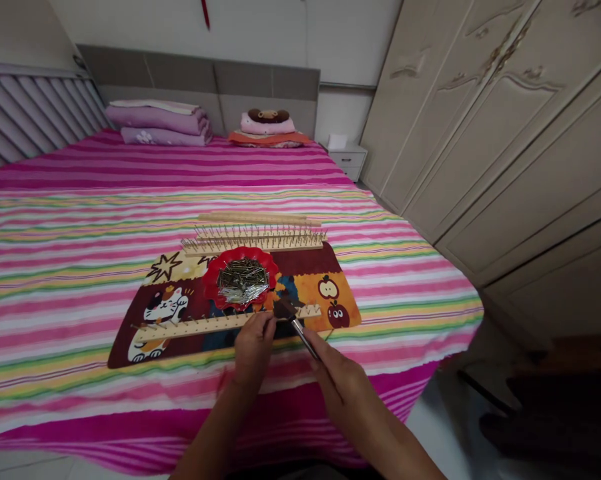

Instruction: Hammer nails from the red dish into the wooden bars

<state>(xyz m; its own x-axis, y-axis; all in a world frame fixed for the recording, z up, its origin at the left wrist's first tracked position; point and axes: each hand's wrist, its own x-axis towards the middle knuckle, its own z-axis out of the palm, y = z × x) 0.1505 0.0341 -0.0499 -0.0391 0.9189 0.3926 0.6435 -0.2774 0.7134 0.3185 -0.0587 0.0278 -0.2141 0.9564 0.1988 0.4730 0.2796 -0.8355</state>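
My right hand (341,371) is closed around the handle of a hammer (299,328), whose dark head is over a pale wooden strip (195,327). Nails stand up from the strip along its left part and near its right end. At the strip's front edge, my left hand (255,347) has thumb and fingers pinched together beside the hammer head. Whatever lies between those fingertips is too small to make out. Just behind the strip sits a red scalloped dish (211,283) holding a pile of loose nails (244,279).
A patterned mat (347,300) lies under the strip and dish. Behind the dish are wooden strips bristling with nails (255,239) and plain strips (260,218). All rest on a striped bed (405,260). Folded bedding (160,123) is at the headboard; wardrobes (455,120) stand right.
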